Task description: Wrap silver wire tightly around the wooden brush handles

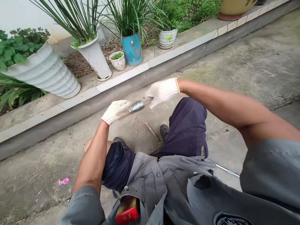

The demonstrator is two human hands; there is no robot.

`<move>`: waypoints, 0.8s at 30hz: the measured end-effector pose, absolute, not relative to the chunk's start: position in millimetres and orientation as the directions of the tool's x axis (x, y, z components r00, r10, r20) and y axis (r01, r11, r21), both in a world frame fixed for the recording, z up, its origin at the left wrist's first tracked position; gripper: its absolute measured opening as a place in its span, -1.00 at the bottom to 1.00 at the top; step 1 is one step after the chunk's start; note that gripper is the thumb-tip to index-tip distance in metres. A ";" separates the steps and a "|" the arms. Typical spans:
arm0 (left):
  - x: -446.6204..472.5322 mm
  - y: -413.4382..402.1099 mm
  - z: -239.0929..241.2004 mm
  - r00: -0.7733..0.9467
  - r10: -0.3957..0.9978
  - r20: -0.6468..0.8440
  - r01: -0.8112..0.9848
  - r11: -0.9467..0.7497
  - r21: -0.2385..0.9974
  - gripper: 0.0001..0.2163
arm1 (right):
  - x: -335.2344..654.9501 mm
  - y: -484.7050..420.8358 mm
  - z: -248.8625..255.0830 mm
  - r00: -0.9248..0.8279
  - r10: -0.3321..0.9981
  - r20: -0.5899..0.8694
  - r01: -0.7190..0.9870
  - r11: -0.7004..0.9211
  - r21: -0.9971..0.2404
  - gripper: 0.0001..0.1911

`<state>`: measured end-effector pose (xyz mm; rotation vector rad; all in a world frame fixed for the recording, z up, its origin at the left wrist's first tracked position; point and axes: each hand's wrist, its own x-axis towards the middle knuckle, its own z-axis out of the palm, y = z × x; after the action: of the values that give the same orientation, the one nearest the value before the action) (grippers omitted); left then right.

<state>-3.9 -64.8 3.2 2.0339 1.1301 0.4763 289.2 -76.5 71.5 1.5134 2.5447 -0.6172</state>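
My left hand, in a white knitted glove, is closed around one end of a stick-like piece with silver wire wound in a tight coil about its middle. The stick's brownish far end points toward my right hand, which wears a similar white glove. Motion smears the fingers of that hand, so whether they grip the end or only pass beside it cannot be made out. On the concrete below, between my feet, lies a narrow brownish strip.
Potted plants line a low tiled ledge ahead: a ribbed white pot, a tall white pot, a blue pot and others. A pink object lies on the ground at left. A thin metal rod shows at right.
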 end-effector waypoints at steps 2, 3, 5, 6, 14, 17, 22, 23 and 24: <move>-0.3 -52.9 7.0 0.544 0.839 -0.015 0.555 -0.346 0.757 -0.64 | 289.6 -58.1 73.3 -0.488 0.841 -0.232 0.864 0.429 -0.262 -0.58; 1.9 -47.2 8.8 0.544 0.839 -0.010 0.558 -0.352 0.751 -0.63 | 290.2 -48.1 72.0 -0.464 0.867 -0.181 0.875 0.417 -0.245 -0.56; 6.3 -36.5 10.8 0.541 0.841 -0.012 0.579 -0.362 0.731 -0.62 | 291.5 -28.0 64.6 -0.387 0.918 -0.086 0.906 0.361 -0.219 -0.53; 8.0 -31.7 10.8 0.541 0.841 -0.022 0.594 -0.363 0.718 -0.63 | 292.0 -18.5 58.9 -0.343 0.938 -0.061 0.922 0.323 -0.213 -0.52; 3.6 1.6 2.2 0.571 0.800 -0.183 0.734 -0.398 0.550 -0.68 | 285.9 29.8 0.1 -0.128 0.978 -0.165 0.992 0.125 -0.027 -0.56; -1.5 15.3 2.4 0.566 0.801 -0.194 0.783 -0.449 0.431 -0.66 | 284.2 28.3 -15.1 -0.218 0.923 -0.318 0.963 0.256 0.080 -0.55; -10.5 29.6 -9.6 0.530 0.817 -0.228 0.812 -0.410 0.415 -0.67 | 293.7 12.3 -23.3 -0.558 0.691 -0.460 0.811 0.572 -0.125 -0.68; -11.6 30.0 -13.8 0.536 0.811 -0.235 0.805 -0.408 0.430 -0.65 | 295.7 9.8 -23.1 -0.606 0.654 -0.453 0.785 0.583 -0.208 -0.66; -12.0 29.4 -18.0 0.552 0.797 -0.244 0.791 -0.408 0.457 -0.64 | 297.1 8.2 -22.7 -0.632 0.641 -0.436 0.771 0.574 -0.276 -0.62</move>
<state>-12.0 29.4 -18.0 2.2618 1.2756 0.0163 297.1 8.2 -22.7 1.1619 2.5200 -0.6471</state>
